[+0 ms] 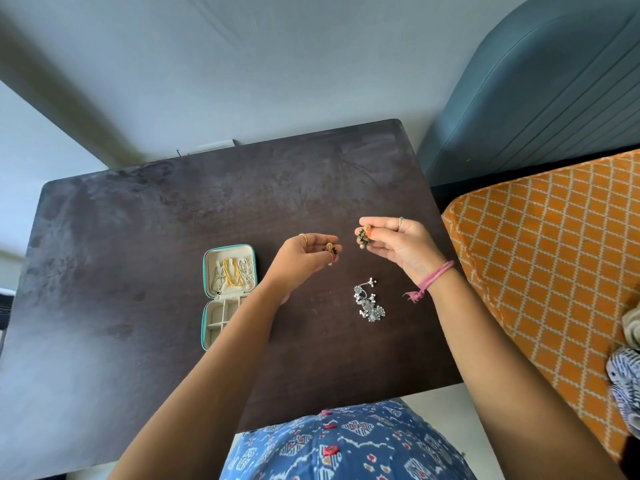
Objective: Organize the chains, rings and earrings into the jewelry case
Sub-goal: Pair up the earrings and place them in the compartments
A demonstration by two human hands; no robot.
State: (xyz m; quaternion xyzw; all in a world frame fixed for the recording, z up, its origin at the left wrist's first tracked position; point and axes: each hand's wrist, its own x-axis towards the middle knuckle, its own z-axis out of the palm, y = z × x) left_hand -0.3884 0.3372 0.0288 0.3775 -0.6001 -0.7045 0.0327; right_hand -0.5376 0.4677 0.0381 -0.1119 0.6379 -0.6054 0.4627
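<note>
An open teal jewelry case (207, 271) lies on the dark table (138, 237), left of centre. Gold and silver chains (235, 273) fill its far half; my left forearm covers part of its near, divided half. My left hand (301, 258) pinches a small gold and green earring (331, 250) above the table. Up at the right, my right hand (401, 245) pinches a matching green beaded earring (364, 235). A pair of silver earrings (369, 303) lies on the table below my right hand.
An orange patterned cushion (554, 254) borders the table's right edge, with a teal padded seat back (536, 98) behind it. Striped cloth (627, 382) lies on the cushion at the far right. A wall runs behind the table.
</note>
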